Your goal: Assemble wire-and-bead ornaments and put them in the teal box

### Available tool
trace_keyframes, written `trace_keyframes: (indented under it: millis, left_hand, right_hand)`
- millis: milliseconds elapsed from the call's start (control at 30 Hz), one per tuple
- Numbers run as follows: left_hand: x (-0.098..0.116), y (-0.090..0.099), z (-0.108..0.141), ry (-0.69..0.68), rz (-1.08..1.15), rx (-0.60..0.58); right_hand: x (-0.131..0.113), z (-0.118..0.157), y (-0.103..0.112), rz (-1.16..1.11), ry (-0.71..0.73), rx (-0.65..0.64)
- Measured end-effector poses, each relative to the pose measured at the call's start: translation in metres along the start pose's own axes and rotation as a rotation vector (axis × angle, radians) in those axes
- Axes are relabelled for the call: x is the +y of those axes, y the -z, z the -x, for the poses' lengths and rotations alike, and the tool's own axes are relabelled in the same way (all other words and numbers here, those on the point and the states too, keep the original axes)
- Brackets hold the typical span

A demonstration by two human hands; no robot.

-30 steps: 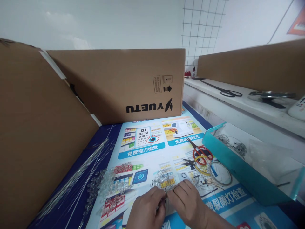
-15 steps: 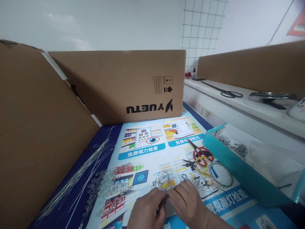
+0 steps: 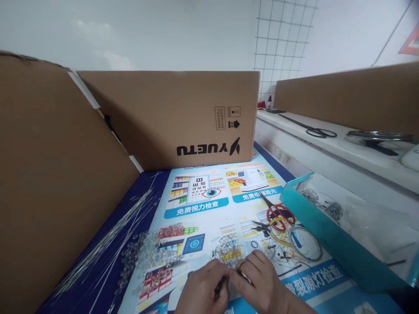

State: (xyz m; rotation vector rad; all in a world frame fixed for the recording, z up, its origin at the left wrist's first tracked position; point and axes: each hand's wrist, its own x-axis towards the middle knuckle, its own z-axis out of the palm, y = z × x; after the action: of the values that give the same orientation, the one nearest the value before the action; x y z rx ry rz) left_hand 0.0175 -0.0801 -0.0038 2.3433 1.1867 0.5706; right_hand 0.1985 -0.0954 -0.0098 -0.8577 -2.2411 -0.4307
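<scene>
My left hand (image 3: 203,285) is closed, with a small dark piece showing between its thumb and fingers, too hidden to name. Fingertips of my right hand (image 3: 258,279) are pinched against it, and a brownish band or loop shows by its fingers. Just beyond both hands is a round tangle of thin wire (image 3: 227,247); whether the fingers touch it I cannot tell. Clear beads (image 3: 153,253) lie scattered to the left of my left hand. Scissors with red handles (image 3: 279,216) and scissors with yellow handles (image 3: 278,233) lie beyond my right hand.
Straight wires (image 3: 111,237) lie along the left, below a cardboard panel (image 3: 170,117). At right stands a teal-sided box (image 3: 330,235) holding wire balls (image 3: 334,210) and plastic bags. A wire coil (image 3: 306,243) lies beside it. Black scissors (image 3: 322,132) rest on the white ledge.
The view has shifted slightly. My hands stay together at the same spot; the right fingers have turned a little, and the brownish band shows more clearly.
</scene>
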Motion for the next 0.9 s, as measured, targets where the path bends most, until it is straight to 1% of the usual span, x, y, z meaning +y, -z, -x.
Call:
trace_keyframes:
  millis: [233, 367, 433, 500, 667, 800, 900]
  left_hand:
    - [0.003, 0.002, -0.001, 0.004, -0.008, 0.007]
    - [0.004, 0.002, 0.001, 0.021, -0.05, 0.016]
    - [0.003, 0.0, 0.003, 0.0, -0.08, 0.047]
    - [0.001, -0.004, 0.005, -0.04, -0.131, 0.104]
    - [-0.001, -0.011, 0.01, -0.114, -0.311, 0.239]
    - [-0.004, -0.016, 0.011, -0.139, -0.36, 0.293]
    - [-0.008, -0.021, 0.012, -0.141, -0.361, 0.31]
  right_hand:
    - [0.0, 0.0, -0.004, 0.06, 0.028, 0.021]
    - [0.001, 0.002, -0.005, 0.052, 0.019, 0.002]
    - [0.002, 0.002, -0.004, 0.045, 0.019, -0.005]
    - [0.003, 0.001, -0.004, 0.041, 0.014, -0.001]
    - [0.004, -0.001, -0.002, 0.023, 0.007, -0.013]
    - [0.004, -0.002, -0.001, -0.006, 0.02, -0.015]
    - [0.006, 0.002, -0.006, -0.047, 0.003, -0.011]
